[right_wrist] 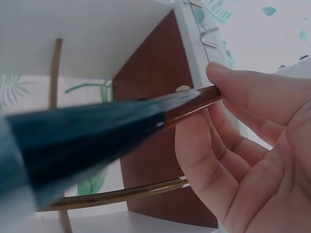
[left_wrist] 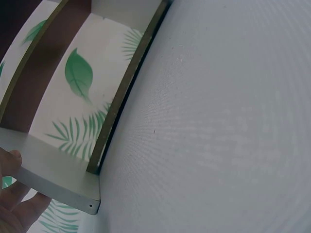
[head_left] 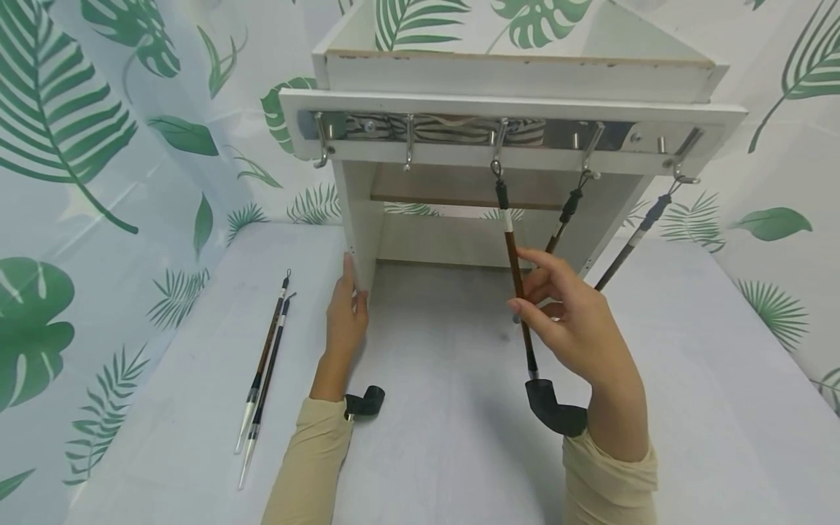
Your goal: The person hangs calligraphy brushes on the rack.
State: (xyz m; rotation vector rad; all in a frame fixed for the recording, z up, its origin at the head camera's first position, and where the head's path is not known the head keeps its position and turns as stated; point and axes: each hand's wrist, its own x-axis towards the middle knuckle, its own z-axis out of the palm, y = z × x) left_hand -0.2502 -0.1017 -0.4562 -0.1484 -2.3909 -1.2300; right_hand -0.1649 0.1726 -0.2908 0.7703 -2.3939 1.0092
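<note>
Brush [head_left: 516, 275] pinched along its handle, beneath the rail's middle hook [head_left: 501, 137].
The right-hand grip [head_left: 574, 324] is closed on the handle, thumb below the index finger, with the brush's black cord loop above at the hook and its dark ferrule below; the left-hand grip [head_left: 345, 315] holds the white side panel [head_left: 359, 211] by its edge, thumb on the inner face. The brush has a glossy brown, slender round shaft; two similar hanging brushes [head_left: 630, 248] slant from bent metal hooks to its right. Two pale-tipped lying brushes [head_left: 265, 357] rest side by side on the white-covered bench [head_left: 446, 452], before creased, green leaf-printed sheeting [head_left: 177, 87].
</note>
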